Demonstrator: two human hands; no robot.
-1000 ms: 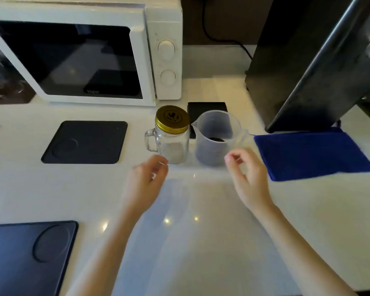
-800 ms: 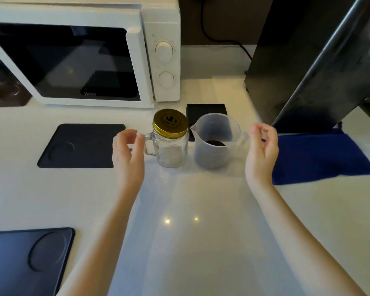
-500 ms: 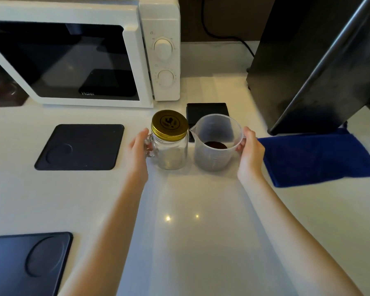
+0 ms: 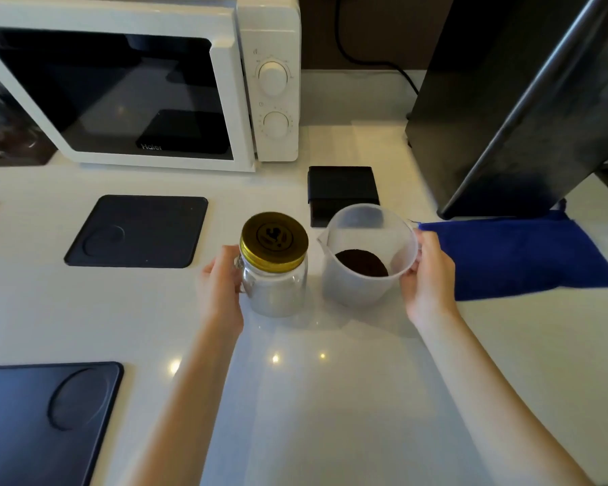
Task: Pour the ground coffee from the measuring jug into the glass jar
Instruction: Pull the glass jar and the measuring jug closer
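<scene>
A clear glass jar [image 4: 278, 292] with a handle stands upright on the white counter, its gold lid [image 4: 273, 240] screwed on. My left hand [image 4: 220, 285] wraps around the jar's handle on its left side. Just right of it stands a translucent plastic measuring jug [image 4: 358, 289] with dark ground coffee [image 4: 361, 263] at the bottom and its spout pointing left. My right hand [image 4: 427, 278] grips the jug's handle on the right side. Both vessels rest on the counter a small gap apart.
A white microwave [image 4: 155, 82] stands at the back left, a tall black appliance [image 4: 506, 100] at the back right. A small black box [image 4: 343, 187] sits behind the jug. A blue cloth [image 4: 523, 254] lies right. Black mats [image 4: 137, 231] [image 4: 43, 422] lie left.
Both hands moved forward from mid-air and closed, the left onto the jar's handle, the right onto the jug's handle. Jar and jug have stayed in place.
</scene>
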